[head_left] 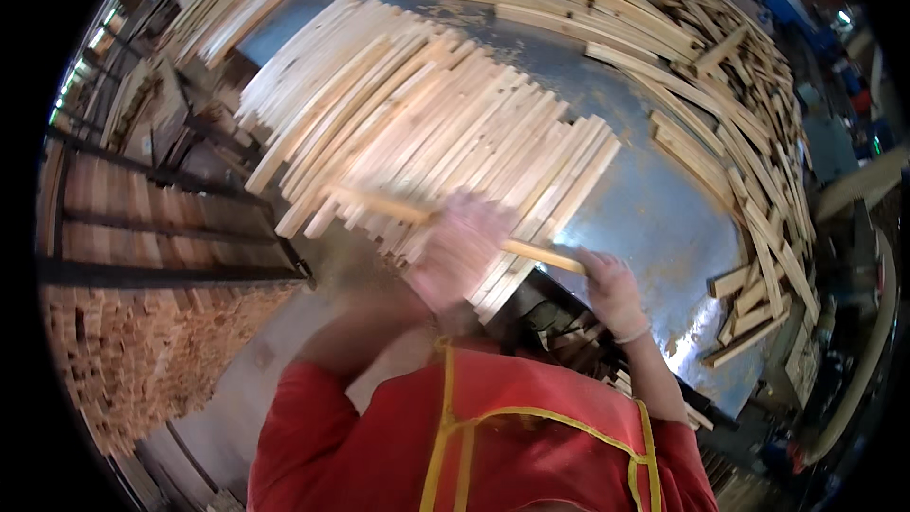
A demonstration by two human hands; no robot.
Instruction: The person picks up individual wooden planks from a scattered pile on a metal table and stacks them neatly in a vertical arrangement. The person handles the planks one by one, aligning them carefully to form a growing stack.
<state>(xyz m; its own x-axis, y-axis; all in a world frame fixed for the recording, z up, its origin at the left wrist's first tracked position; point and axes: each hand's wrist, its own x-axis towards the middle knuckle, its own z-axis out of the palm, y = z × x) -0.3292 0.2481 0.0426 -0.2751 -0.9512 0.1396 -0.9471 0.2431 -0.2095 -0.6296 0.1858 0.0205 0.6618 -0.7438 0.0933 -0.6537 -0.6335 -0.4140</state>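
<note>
A long, narrow wooden strip (545, 254) slants across the near ends of the sticks, held in both hands. My left hand (463, 245), blurred by motion, is closed over its middle, and the strip shows on both sides of it. At the strip's right end, my right hand (614, 296) is closed around the wood. Beneath and beyond lies a wide layer of pale wooden sticks (455, 133), side by side on a grey metal table (654, 228). The strip's far left end is smeared by motion.
Loose strips (692, 152) lie along the table's far and right sides, beside a tangled heap of wood (749, 85). To the left, a dark metal rack (171, 270) stands by a large stack of cut wood (161, 351). More sticks (242, 14) lie at the far left.
</note>
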